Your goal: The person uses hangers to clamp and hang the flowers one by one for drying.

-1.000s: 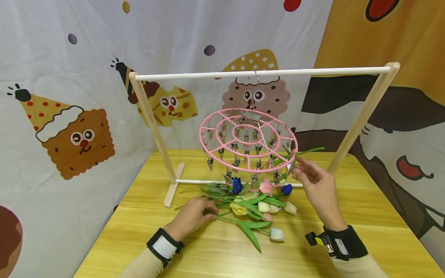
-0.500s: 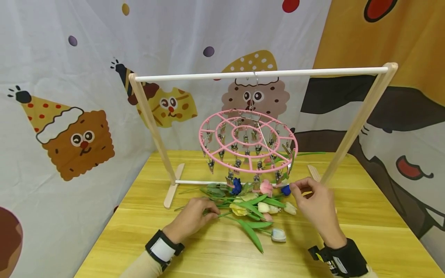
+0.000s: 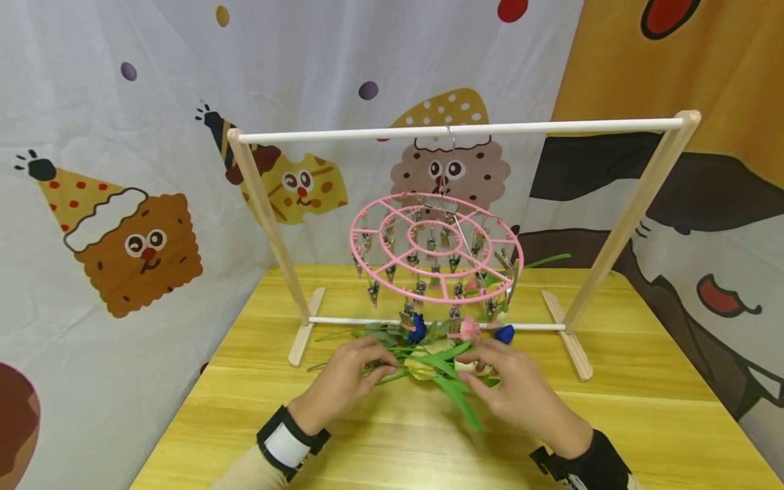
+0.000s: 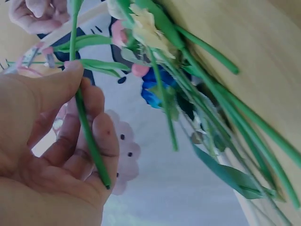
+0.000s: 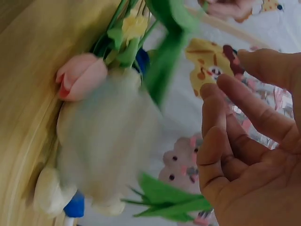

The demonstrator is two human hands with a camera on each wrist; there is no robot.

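Observation:
My left hand (image 3: 352, 371) pinches the green stem (image 4: 87, 127) of an artificial tulip between thumb and fingers, the cut end pointing down across the palm in the left wrist view. Its long leaf (image 3: 458, 401) overlaps the flower pile in the head view, and a pale tulip bloom (image 5: 110, 136) is blurred in the right wrist view. My right hand (image 3: 520, 388) is just right of the leaf, thumb and fingers apart with nothing between them. Under both hands lie artificial flowers, among them a yellow flower (image 3: 419, 369), a blue rose (image 3: 416, 328) and a pink tulip (image 5: 82, 75).
A round pink clip hanger (image 3: 444, 299) with several metal clips hangs from the white rod (image 3: 343, 135) of a wooden stand (image 3: 637, 211). One green stem (image 3: 551, 260) is at the hanger's right side. The wooden table (image 3: 380, 449) extends in front; a printed cloth (image 3: 294, 61) hangs behind.
My right hand has come down and left from the hanger's right edge to the flowers. My left hand has lifted slightly, and the pinched tulip has shifted with it.

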